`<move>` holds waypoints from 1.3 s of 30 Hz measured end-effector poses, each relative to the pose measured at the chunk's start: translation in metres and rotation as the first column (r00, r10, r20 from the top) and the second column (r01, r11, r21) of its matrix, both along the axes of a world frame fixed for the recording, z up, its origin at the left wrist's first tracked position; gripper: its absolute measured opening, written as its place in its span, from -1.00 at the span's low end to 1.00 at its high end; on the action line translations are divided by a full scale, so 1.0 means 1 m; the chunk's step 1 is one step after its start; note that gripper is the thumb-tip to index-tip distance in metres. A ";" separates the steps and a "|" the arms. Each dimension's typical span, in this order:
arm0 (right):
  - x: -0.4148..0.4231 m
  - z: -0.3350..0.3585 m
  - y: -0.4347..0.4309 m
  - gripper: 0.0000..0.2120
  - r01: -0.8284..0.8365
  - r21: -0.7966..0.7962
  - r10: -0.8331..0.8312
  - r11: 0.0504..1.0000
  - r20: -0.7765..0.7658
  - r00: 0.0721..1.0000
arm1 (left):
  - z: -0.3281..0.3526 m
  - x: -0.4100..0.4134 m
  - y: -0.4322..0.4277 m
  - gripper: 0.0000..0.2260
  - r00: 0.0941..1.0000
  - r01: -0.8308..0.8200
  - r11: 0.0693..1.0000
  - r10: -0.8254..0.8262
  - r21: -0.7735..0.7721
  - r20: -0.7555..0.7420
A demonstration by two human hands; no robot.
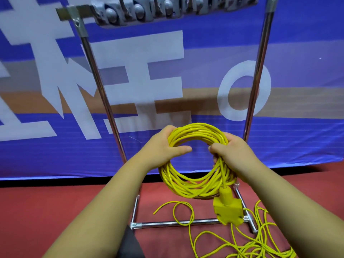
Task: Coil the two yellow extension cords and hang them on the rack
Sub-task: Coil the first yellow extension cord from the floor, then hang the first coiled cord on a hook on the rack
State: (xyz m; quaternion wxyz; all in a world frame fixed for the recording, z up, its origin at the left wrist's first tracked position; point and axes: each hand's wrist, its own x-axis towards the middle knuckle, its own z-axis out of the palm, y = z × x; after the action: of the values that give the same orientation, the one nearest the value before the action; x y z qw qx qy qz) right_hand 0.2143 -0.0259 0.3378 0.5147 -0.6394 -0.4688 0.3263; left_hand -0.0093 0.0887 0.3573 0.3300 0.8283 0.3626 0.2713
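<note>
Bright, even light fell from overhead, glinting on the rack's [96,75] chrome poles and laying a soft shadow across the banner [297,136], while the hooks [167,10] smeared with blur, the wide lens bowed the edges, and the cord [197,130] was crisp.

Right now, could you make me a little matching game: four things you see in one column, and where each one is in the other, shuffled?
Things
1. coiled cord
2. loose cord
3. socket block
4. hook bar

Places
A. hanging below the coil
B. tangled on the red floor
C. gripped by the left hand and right hand
D. across the top of the rack

Pairs: 1-C, 2-B, 3-A, 4-D
</note>
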 end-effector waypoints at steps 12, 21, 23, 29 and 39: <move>-0.050 0.135 0.038 -0.66 -0.205 0.227 0.144 0.952 0.258 0.955 | 0.108 -0.070 0.010 -0.87 0.959 -0.074 0.994 0.049 0.077 0.279; -0.092 0.245 0.082 -0.70 -0.193 0.306 0.038 0.932 0.446 0.894 | 0.226 -0.115 0.040 -0.87 0.940 -0.267 0.893 0.157 0.363 0.304; -0.094 0.269 0.092 -0.68 -0.200 0.317 -0.003 0.927 0.539 0.842 | 0.249 -0.119 0.045 -0.87 0.942 -0.274 0.878 0.165 0.392 0.291; -0.104 0.323 0.121 -0.70 -0.180 0.410 -0.198 0.894 0.723 0.662 | 0.314 -0.122 0.082 -0.89 0.948 -0.298 0.831 0.199 0.471 0.250; -0.106 0.356 0.171 -0.65 0.035 0.320 -0.312 0.947 0.887 0.341 | 0.340 -0.108 0.142 -0.88 0.958 -0.258 0.867 0.170 0.427 0.232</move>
State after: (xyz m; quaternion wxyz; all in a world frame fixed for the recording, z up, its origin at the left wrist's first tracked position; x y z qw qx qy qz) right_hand 0.1084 0.1452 0.6937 0.2658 -0.6887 -0.6413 -0.2094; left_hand -0.1176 0.2311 0.6975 0.1282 0.8075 0.3466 0.4597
